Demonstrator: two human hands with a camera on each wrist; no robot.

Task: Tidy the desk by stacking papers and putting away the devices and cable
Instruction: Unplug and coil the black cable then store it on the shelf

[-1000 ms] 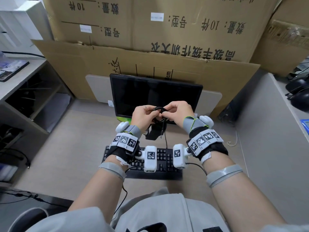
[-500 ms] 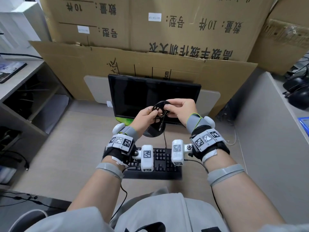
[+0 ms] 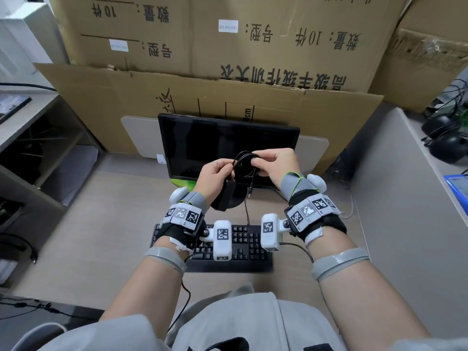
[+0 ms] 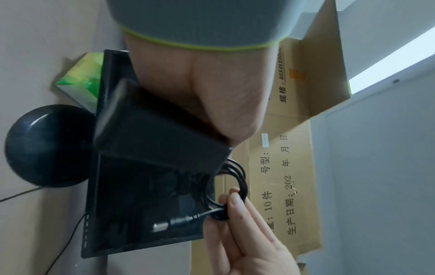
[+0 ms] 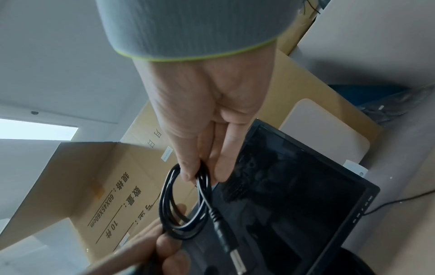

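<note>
Above the keyboard's [image 3: 228, 247] far edge we pinch the light, springy cable coil [image 3: 244, 164] between both hands [image 3: 215, 174] [image 3: 274, 165], gripping across its loops so none slip free.

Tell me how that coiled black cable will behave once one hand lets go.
Held by both hands, the coiled cable looks thin and floppy, so its untied loops will probably spring open. Its free USB plug already dangles, so it will likely swing and snag.

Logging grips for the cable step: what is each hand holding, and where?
Right hand pinches the coiled cable at its loops; left hand grips the black device and the coil.
</note>
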